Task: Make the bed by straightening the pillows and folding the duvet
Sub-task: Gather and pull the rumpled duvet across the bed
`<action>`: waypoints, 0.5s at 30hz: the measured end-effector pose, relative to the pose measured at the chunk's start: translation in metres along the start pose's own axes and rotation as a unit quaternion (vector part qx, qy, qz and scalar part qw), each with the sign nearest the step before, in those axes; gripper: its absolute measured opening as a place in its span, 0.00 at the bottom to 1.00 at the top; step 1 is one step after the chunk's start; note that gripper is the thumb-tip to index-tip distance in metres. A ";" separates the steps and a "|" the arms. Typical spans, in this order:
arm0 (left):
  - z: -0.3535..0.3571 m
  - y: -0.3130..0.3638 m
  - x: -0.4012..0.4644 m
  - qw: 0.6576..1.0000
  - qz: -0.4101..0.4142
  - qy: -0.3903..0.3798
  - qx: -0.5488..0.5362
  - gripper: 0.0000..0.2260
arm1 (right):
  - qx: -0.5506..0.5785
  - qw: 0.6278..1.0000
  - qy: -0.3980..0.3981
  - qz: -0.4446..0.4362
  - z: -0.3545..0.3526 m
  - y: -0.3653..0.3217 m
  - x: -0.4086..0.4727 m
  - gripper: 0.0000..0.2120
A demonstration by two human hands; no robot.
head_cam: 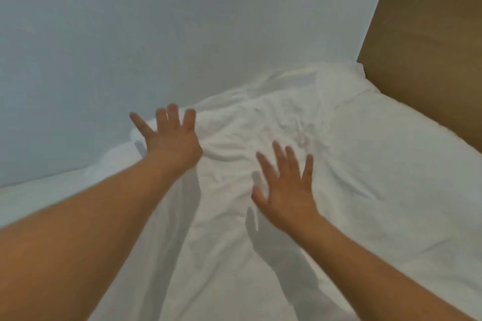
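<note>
**Duvet under two flat, spread hands**

Duvet [260, 138] white, rumpled, spread over the bed [391, 190] from the near edge up toward the wooden headboard [430, 60]. Creased most heavily in the patch between and just beyond the two hands. Smoother to the right, nearer the headboard. Far corner bunched against the pale wall [104, 34], just left of the headboard.

Left hand [170, 138] reaching farthest, near the duvet's wall-side edge. Grip fully open: fingers [172, 114] straight and fanned apart, thumb splayed out to the left, palm facing down. Nothing pinched or curled round. Cannot tell for certain whether pressing on the fabric or just above it; slight motion blur.

Right hand [287, 187] nearer, over the wrinkled middle of the duvet, well apart from the left hand. Grip equally open: fingers straight and spread, thumb out to the left, palm down. Holding nothing. Shadow lying close beneath the palm and forearm on the cloth. Contact with the fabric likewise unclear.

Both forearms bare, stretched forward from the bottom corners.
</note>
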State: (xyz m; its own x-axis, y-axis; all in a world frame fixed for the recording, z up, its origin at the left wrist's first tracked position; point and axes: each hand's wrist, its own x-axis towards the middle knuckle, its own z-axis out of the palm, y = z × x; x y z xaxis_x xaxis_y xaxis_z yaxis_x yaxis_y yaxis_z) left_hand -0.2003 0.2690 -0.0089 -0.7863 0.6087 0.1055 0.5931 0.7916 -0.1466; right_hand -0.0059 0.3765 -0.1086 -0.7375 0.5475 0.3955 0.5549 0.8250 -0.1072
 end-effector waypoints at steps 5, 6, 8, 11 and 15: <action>0.140 0.006 -0.056 0.953 -0.009 -0.292 -0.077 0.31 | -0.040 0.972 -0.215 0.088 0.100 0.008 -0.086 0.33; 0.165 0.002 -0.062 0.953 -0.016 -0.296 -0.062 0.32 | -0.045 0.976 -0.193 0.096 0.109 0.008 -0.092 0.33; 0.205 -0.002 -0.069 0.966 -0.018 -0.253 -0.057 0.33 | -0.036 0.980 -0.166 0.105 0.124 0.007 -0.093 0.31; 0.232 0.005 -0.057 0.985 -0.009 -0.161 -0.065 0.32 | -0.041 0.983 -0.143 0.109 0.139 0.011 -0.081 0.31; 0.234 0.007 -0.033 0.987 0.009 -0.140 -0.077 0.32 | -0.045 0.982 -0.151 0.104 0.146 0.013 -0.081 0.31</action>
State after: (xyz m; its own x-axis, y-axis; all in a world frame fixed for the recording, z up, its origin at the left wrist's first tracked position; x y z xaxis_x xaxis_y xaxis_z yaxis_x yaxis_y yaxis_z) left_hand -0.2103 0.2424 -0.2437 -0.7790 0.6019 -0.1757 0.6104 0.7921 0.0073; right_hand 0.0043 0.3632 -0.2751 -0.6773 0.7309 0.0839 0.7276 0.6823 -0.0712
